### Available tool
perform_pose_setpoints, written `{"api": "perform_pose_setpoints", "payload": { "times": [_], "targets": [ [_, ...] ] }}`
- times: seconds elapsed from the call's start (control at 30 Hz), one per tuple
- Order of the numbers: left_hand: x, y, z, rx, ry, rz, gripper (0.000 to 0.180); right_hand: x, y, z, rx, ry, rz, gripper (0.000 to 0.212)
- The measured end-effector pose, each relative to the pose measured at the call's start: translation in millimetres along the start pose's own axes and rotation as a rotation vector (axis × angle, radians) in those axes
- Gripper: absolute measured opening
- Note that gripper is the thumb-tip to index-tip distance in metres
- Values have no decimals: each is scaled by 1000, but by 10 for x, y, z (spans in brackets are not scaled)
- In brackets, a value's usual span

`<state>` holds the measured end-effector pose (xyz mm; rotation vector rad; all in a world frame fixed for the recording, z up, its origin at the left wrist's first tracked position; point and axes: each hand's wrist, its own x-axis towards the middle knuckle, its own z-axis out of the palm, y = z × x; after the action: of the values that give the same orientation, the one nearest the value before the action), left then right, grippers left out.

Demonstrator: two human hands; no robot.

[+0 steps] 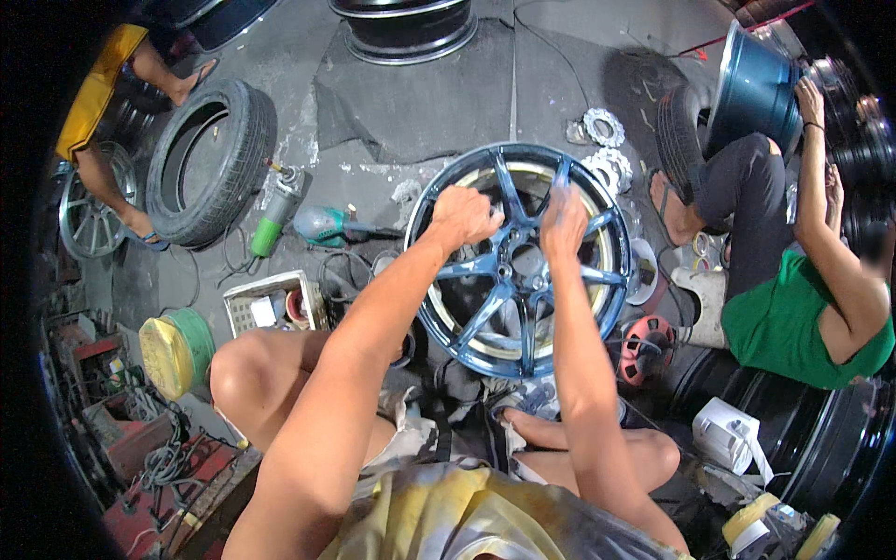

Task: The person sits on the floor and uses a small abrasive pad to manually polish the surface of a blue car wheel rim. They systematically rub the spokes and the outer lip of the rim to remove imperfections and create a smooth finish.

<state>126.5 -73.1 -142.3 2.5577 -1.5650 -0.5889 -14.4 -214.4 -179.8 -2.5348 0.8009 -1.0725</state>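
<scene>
A dark blue spoked wheel rim (504, 289) lies face up in front of me, between my bent legs. My left hand (464, 217) is closed in a fist over its upper left part, where a spoke passes beneath the fingers. Toward the upper right spokes is my right hand (565, 224), with fingers smeared by motion. I cannot make out whether it holds anything. A pale ring shows behind the spokes.
Left of the rim lie a teal power tool (322, 227), a green-and-grey power tool (277, 213), a crate (273, 303) and a tire (210, 163). On the right, a person in green (807, 317) handles another rim (754, 93). A red reel-like object (646, 350) sits near my right knee.
</scene>
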Motion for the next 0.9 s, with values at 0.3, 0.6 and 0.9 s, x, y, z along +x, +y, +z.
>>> {"api": "perform_pose_setpoints", "payload": {
  "times": [0.3, 0.6, 0.9],
  "targets": [
    [-10, 7, -24, 5, -8, 6, 60, 83, 91, 48, -172, -56, 70, 20],
    [21, 16, 6, 18, 27, 31, 58, 191, 166, 112, -256, 90, 19, 21],
    [34, 78, -46, 75, -29, -16, 58, 133, 46, 59, -93, -33, 356, 26]
  ]
}}
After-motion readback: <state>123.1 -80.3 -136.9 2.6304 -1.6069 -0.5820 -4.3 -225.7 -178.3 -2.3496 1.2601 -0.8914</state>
